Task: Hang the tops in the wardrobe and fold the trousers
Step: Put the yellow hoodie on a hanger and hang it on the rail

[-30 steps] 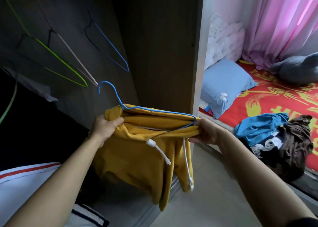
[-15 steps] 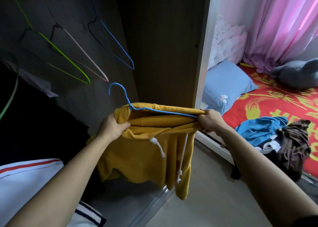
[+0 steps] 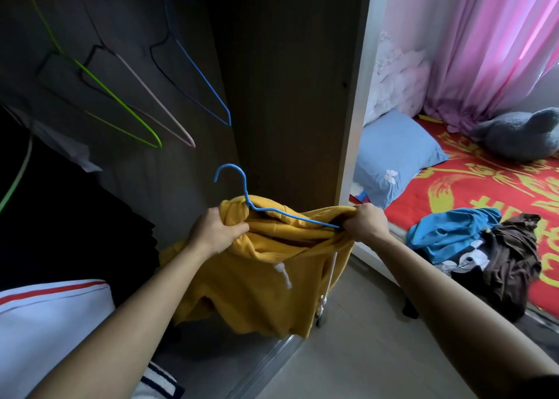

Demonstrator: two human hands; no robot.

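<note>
A yellow hooded top [image 3: 257, 280] with white drawstrings hangs in front of the open wardrobe [image 3: 287, 81]. A blue wire hanger [image 3: 242, 193] is threaded into its neck, hook pointing up. My left hand [image 3: 214, 232] grips the bunched left shoulder of the top. My right hand [image 3: 366, 221] pinches the right shoulder over the hanger's end. On the bed at right lie a blue garment [image 3: 447, 232] and a dark brown garment [image 3: 508, 256] in a heap.
Three empty hangers, green [image 3: 121, 114], pink [image 3: 157, 105] and blue [image 3: 199, 81], hang in the wardrobe's upper left. Dark clothes [image 3: 60, 217] and a white garment with a red stripe [image 3: 51, 314] fill its lower left. A blue pillow [image 3: 393, 153], a grey plush [image 3: 520, 135] and pink curtains [image 3: 484, 35] are on the right.
Both hands have lifted the yellow top and hanger slightly up and toward the wardrobe. My right hand has pulled the top's right shoulder further over the hanger's end.
</note>
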